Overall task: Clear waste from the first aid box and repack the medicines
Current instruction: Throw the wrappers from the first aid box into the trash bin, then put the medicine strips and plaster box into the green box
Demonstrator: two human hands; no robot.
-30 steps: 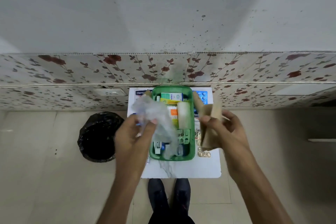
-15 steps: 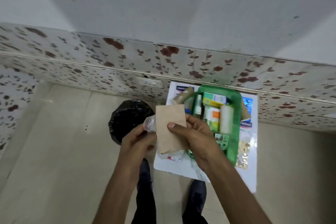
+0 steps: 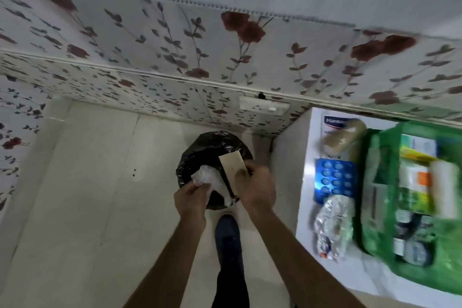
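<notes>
My left hand (image 3: 191, 196) grips a crumpled clear plastic wrapper (image 3: 208, 177) over the black-lined waste bin (image 3: 200, 147) on the floor. My right hand (image 3: 255, 186) pinches a brown paper piece (image 3: 231, 164) above the same bin. The green first aid box (image 3: 375, 207) stands at the right on a white table (image 3: 306, 157), with medicine cartons, a white roll and small bottles inside. Beside the box on the table lie a blue blister pack (image 3: 333, 180), a tan bandage roll (image 3: 341, 141) and crinkled foil strips (image 3: 333, 220).
A floral-patterned wall panel (image 3: 175, 62) runs behind the bin and table, with a white socket plate (image 3: 263, 107) on it. Pale floor tiles (image 3: 87, 195) spread to the left. My dark shoe (image 3: 227, 235) stands just below the bin.
Both hands have carried the plastic wrapper and brown paper leftwards from above the green box to above the bin. My view has turned left, so the box now sits at the right edge.
</notes>
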